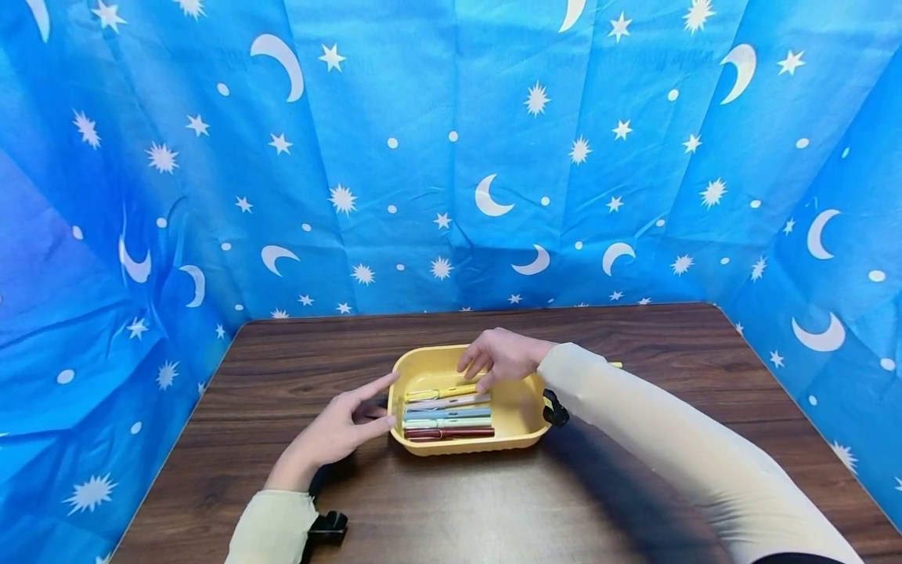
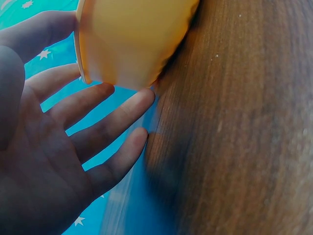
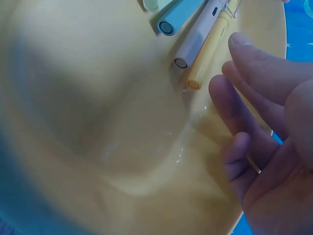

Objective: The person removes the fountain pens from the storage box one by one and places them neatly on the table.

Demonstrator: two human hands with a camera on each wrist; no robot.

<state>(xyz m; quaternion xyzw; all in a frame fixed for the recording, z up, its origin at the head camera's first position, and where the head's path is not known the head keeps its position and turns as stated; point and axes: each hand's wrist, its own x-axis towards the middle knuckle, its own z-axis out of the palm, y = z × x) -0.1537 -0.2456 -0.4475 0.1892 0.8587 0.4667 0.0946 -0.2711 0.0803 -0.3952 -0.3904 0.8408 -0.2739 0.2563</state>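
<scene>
A yellow plastic tray (image 1: pixel 517 407) holds several pens side by side at its left half. From back to front lie a yellow pen (image 1: pixel 440 392), a pale pinkish pen (image 1: pixel 458 402), a blue pen (image 1: pixel 461 413), a pale green pen (image 1: pixel 451 423) and a dark red pen (image 1: pixel 451 433). My left hand (image 1: pixel 331 431) touches the tray's left end; the left wrist view shows its fingers (image 2: pixel 110 120) extended along the outer wall. Over the tray's back part hovers my right hand (image 1: pixel 509 354). In the right wrist view its fingers are loosely bent beside the yellow pen (image 3: pixel 208 56), holding nothing.
The tray stands on a dark wood-grain table (image 1: pixel 296 352). A blue cloth (image 1: pixel 423 180) with moons and stars encloses the back and sides. Past the right sleeve, a small yellow tip (image 1: pixel 616 364) shows, its rest hidden.
</scene>
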